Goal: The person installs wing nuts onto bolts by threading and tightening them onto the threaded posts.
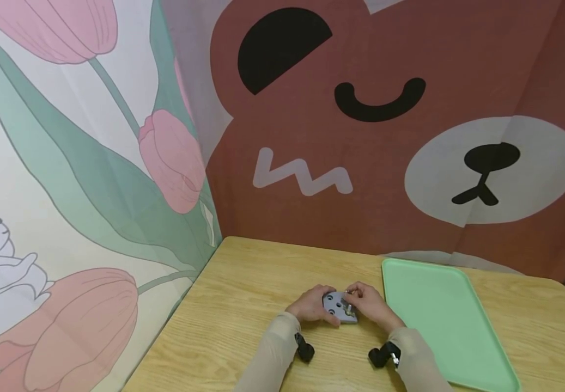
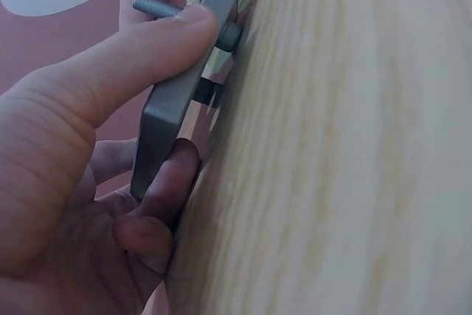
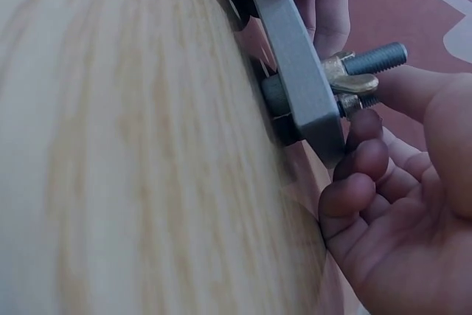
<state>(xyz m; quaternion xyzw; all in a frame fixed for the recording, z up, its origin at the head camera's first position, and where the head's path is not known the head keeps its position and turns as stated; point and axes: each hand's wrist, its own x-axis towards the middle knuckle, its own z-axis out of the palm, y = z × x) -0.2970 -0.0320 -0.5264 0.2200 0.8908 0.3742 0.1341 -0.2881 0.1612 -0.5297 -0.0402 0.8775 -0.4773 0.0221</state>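
A grey metal plate (image 1: 333,313) with round holes is held up just above the table, tilted on edge. My left hand (image 1: 311,306) grips its left side, thumb on one face (image 2: 177,42) and fingers behind. Through the plate passes a thick bolt (image 3: 380,58) carrying a brass-coloured wing nut (image 3: 350,82). Beside it is a thinner bolt with a small nut (image 3: 346,105). My right hand (image 1: 368,305) is at the plate's right side, its thumb and curled fingertips around the small nut; their exact contact is partly hidden. Bolt heads (image 2: 230,36) stick out of the plate's underside.
A light green tray (image 1: 451,326) lies on the wooden table (image 1: 223,326) to the right of my right hand. Black wrist mounts (image 1: 304,348) sit on both sleeves. Printed cloths with a bear (image 1: 311,228) and tulips hang behind and to the left.
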